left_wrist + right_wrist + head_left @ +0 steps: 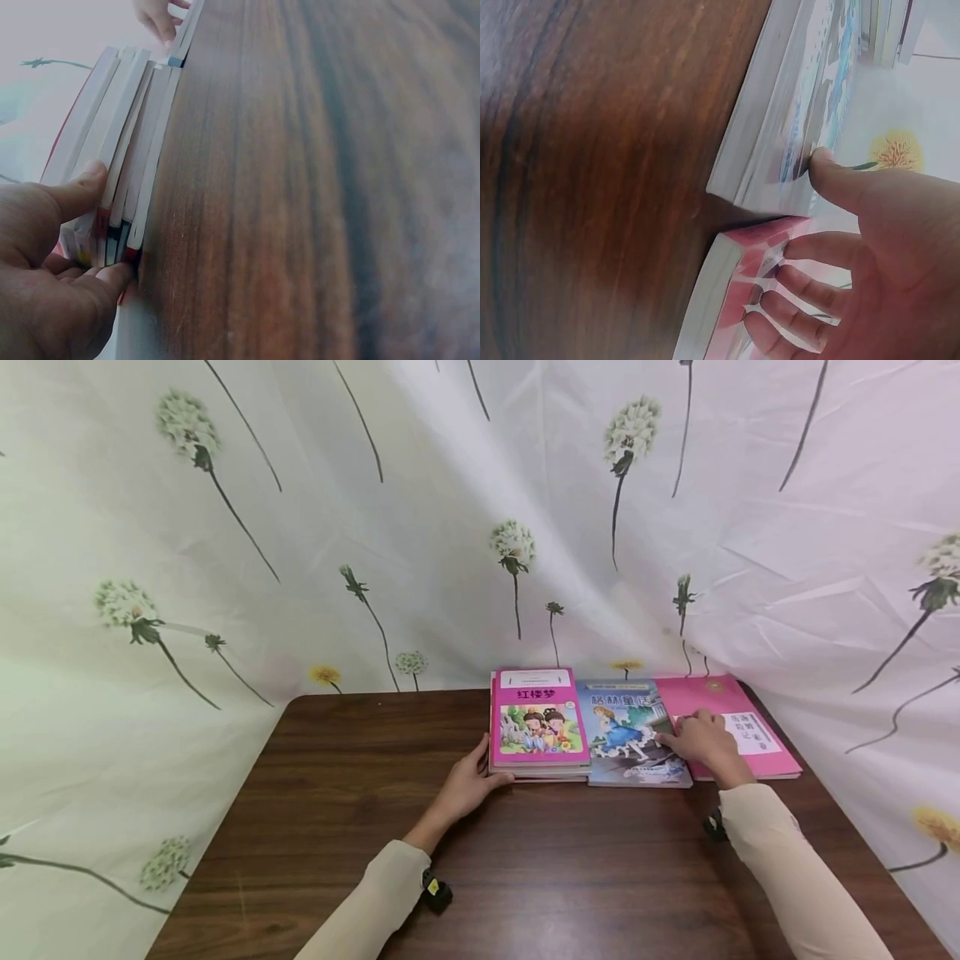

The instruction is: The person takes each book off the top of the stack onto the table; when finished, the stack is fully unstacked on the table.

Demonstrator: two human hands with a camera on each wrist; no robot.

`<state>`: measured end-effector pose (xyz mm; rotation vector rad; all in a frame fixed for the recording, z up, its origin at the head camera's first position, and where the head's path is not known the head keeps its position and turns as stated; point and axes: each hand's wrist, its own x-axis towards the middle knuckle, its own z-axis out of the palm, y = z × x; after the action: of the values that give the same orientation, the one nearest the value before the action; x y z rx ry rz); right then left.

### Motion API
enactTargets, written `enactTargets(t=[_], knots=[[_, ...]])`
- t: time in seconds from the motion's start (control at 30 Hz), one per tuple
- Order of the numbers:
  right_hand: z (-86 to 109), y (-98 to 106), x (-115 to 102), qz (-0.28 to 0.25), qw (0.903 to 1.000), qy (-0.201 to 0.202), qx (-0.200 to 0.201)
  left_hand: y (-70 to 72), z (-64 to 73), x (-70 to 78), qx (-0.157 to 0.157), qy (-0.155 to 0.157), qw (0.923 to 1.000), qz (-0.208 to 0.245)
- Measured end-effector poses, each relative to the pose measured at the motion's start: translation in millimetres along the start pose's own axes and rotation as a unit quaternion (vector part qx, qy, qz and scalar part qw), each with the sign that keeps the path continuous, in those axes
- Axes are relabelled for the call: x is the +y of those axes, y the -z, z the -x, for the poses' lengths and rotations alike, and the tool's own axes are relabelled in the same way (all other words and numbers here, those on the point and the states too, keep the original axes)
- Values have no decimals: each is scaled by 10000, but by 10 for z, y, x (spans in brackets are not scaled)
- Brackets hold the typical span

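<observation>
A pile of several books stands at the back of the table, a pink-framed cover with two cartoon children on top. My left hand holds its near left corner, thumb along the page edges and fingers round the spine side; the left wrist view shows those fingers low by the tabletop. Right of the pile lie a blue book with a girl in a blue dress and a pink book with a white label. My right hand rests across these two, thumb on the blue cover, other fingers over the pink one.
The dark wood table extends left of the books and in front of them. Behind it hangs a pale curtain printed with dandelions, close to the books' far edges. A small black device sits at my left wrist.
</observation>
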<state>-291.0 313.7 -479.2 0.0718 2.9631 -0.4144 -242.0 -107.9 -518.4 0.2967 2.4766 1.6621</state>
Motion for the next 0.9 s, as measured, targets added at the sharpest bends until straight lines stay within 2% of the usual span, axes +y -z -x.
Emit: enactTargets(t=[0.17, 0.43, 0.53, 0.63, 0.77, 0.9], knots=[[31, 12, 34, -36, 9998, -201, -55, -6, 11, -2, -12, -2, 10000, 15], [13, 25, 9, -65, 9997, -165, 187, 1, 14, 2, -21, 4, 10000, 76], [0, 46, -20, -387, 9982, 84, 443, 5, 11, 1, -39, 8, 10000, 86], [1, 92, -96, -825, 9934, 525, 602, 6, 5, -6, -54, -6, 10000, 80], [66, 172, -294, -1351, 9838, 1082, 465, 10, 4, -6, -40, -18, 10000, 42], [175, 214, -520, -1731, 9751, 1379, 164, 7, 11, -4, -44, -1, 10000, -10]])
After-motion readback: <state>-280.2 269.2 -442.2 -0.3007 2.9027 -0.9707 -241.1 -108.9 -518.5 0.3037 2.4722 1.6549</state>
